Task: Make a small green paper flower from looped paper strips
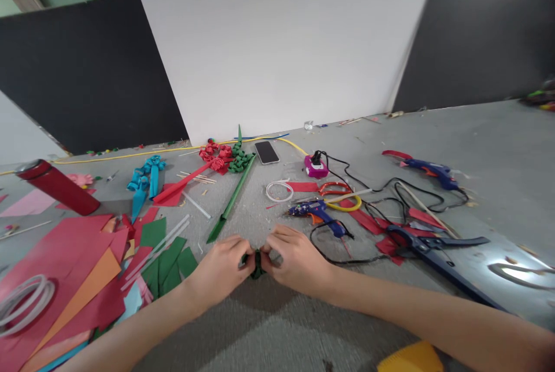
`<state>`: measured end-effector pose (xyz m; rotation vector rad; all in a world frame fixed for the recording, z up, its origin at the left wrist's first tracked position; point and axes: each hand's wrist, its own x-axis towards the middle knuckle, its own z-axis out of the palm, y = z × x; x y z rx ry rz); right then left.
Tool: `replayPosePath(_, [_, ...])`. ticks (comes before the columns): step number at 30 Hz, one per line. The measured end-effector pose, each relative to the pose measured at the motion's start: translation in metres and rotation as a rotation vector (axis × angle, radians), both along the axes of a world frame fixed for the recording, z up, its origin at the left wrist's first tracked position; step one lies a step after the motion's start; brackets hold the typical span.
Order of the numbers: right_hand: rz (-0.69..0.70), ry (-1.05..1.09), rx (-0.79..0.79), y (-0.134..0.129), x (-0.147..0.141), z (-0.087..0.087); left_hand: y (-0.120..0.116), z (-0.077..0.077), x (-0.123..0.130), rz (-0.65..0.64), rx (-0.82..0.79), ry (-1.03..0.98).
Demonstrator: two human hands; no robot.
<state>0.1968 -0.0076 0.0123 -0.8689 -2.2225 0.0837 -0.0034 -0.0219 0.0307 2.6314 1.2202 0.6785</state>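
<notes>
Between my two hands is a small piece of dark green paper (258, 265), mostly covered by my fingers, so its full shape is hidden. My left hand (225, 262) pinches its left side with thumb and fingertips. On the other side my right hand (297, 259) is closed on the same paper in a similar pinch. Beyond my left hand lies a long folded green paper strip (234, 198). Past my right hand rests a blue glue gun (318, 210) with its black cord.
Coloured paper sheets (82, 245) and a red thermos (60, 187) lie to the left. Curled red paper pieces (215, 155), blue ones (145, 178) and a phone (267, 152) are farther back. At right are a purple power adapter (316, 166), another glue gun (433, 171) and a dark-handled cutter (442, 262).
</notes>
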Motion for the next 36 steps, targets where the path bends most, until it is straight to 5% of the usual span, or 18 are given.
replayPosePath(15, [0.003,-0.004,0.006,0.002,0.001,-0.001,0.003,0.007,-0.005,-0.121,0.040,0.242])
replayPosePath(28, [0.087,-0.083,0.081,0.002,0.001,-0.001,0.004,0.001,-0.004,0.030,-0.052,0.046])
replayPosePath(36, [0.148,0.026,-0.161,0.001,0.004,0.008,0.016,0.006,-0.007,0.180,-0.332,-0.312])
